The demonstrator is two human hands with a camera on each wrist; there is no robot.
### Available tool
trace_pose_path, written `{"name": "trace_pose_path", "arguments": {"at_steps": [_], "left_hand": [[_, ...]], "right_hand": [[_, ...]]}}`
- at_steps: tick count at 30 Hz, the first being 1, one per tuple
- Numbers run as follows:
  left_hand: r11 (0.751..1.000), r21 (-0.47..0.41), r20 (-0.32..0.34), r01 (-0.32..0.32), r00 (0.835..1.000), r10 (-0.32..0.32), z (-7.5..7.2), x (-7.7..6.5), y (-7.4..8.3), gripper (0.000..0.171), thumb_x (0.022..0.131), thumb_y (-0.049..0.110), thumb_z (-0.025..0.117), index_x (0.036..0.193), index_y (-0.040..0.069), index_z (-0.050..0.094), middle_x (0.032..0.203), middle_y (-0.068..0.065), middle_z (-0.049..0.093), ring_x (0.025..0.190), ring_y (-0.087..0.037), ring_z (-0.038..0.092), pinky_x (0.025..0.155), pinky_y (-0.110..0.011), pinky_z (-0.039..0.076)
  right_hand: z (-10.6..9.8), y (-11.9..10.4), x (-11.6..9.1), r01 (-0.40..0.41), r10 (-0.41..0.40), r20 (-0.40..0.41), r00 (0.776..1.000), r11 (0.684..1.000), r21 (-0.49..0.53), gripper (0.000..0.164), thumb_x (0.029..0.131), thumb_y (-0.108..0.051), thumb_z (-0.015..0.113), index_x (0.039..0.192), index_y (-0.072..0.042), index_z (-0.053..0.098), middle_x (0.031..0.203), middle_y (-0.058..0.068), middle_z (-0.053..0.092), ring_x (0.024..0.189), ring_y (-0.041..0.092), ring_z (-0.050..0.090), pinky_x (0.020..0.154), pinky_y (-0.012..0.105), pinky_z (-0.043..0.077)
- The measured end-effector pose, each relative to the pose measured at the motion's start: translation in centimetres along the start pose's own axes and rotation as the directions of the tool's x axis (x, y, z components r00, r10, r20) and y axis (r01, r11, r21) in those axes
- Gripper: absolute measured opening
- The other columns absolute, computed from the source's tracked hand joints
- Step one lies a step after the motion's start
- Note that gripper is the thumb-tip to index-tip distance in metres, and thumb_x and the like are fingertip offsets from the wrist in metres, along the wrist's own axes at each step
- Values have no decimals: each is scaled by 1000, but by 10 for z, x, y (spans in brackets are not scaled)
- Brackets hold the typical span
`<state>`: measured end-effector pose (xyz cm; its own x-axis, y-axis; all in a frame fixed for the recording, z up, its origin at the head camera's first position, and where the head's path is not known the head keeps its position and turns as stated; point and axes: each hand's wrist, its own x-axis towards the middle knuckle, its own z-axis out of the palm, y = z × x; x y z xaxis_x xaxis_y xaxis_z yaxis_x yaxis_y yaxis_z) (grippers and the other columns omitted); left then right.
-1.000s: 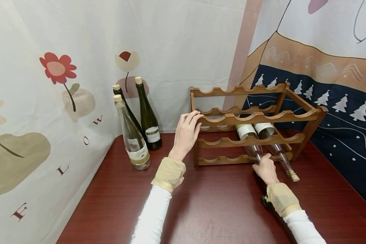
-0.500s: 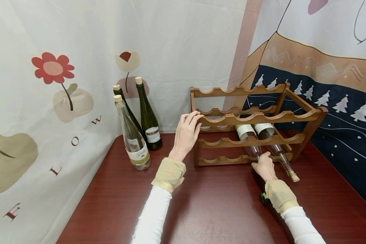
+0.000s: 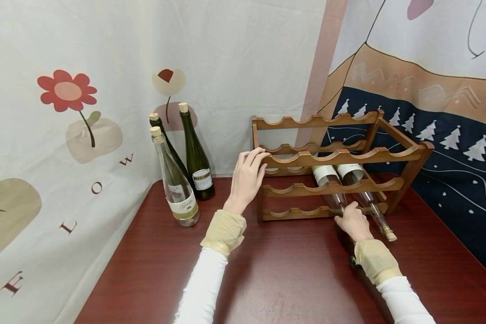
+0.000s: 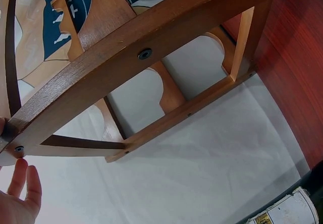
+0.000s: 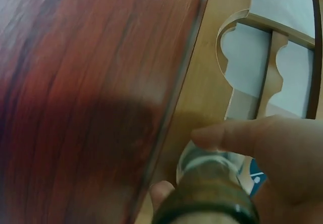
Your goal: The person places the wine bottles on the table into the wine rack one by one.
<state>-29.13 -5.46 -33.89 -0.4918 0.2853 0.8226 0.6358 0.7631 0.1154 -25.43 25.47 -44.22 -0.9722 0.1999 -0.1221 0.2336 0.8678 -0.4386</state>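
A brown wooden wine rack point(image 3: 340, 156) with scalloped rails stands on the table. My left hand point(image 3: 247, 177) holds its front left upper corner; in the left wrist view, fingertips point(image 4: 33, 183) touch the wood there. My right hand point(image 3: 353, 222) pinches the neck of a clear wine bottle point(image 3: 326, 173) lying in the rack's bottom row. That neck point(image 5: 204, 183) shows between thumb and fingers in the right wrist view, while the hand covers its end in the head view. Alongside on the right lies another clear bottle point(image 3: 350, 171), its corked neck point(image 3: 378, 216) sticking out in front.
At the back left, a clear corked bottle point(image 3: 182, 202) stands with two dark green corked bottles point(image 3: 202, 180) point(image 3: 168, 141). Printed cloth point(image 3: 227, 67) hangs behind and to the left of the dark red table point(image 3: 291, 270). A navy cloth point(image 3: 461, 180) borders the right side.
Both hands keep their places on the rack and the bottle neck, with only a slight shift of the right wrist. The printed cloth at the left has drifted leftward.
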Motion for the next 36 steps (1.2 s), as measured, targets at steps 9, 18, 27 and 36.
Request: {"name": "trace_pose_path", "arguments": {"at_steps": [9, 18, 27, 36], "left_hand": [[1000, 0, 0, 5, 1000, -5, 0, 0, 0, 24, 96, 15, 54, 118, 10, 63, 126, -6, 59, 110, -25, 50, 95, -32, 44], [1000, 4, 6, 0, 1000, 0, 0, 0, 0, 24, 97, 16, 54, 119, 10, 63, 127, -6, 58, 110, -24, 49, 96, -32, 44], [1000, -1, 0, -4, 1000, 4, -1, 2, 1, 24, 96, 15, 54, 118, 10, 63, 126, -8, 59, 109, -27, 51, 95, -32, 44], [1000, 1, 10, 1, 1000, -1, -1, 1, 1, 24, 96, 15, 54, 118, 10, 63, 126, -7, 59, 109, -26, 51, 96, -32, 43]], "right_hand": [[-3, 0, -22, 45, -60, -121, 991, 992, -119, 48, 85, -26, 64, 98, 14, 41, 89, 41, 58, 76, 53, 60, 59, 56, 47], [-1, 2, -23, 79, -111, -162, 980, 978, -193, 45, 86, -24, 64, 95, 16, 48, 85, 38, 59, 72, 50, 60, 58, 57, 48], [-6, 7, -20, 126, -154, -139, 978, 973, -194, 45, 87, -26, 62, 91, 16, 50, 84, 39, 59, 70, 51, 61, 56, 56, 48], [-12, 11, -14, 130, -137, -32, 990, 978, -162, 46, 91, -31, 56, 93, 15, 53, 91, 39, 60, 76, 49, 62, 60, 55, 48]]}}
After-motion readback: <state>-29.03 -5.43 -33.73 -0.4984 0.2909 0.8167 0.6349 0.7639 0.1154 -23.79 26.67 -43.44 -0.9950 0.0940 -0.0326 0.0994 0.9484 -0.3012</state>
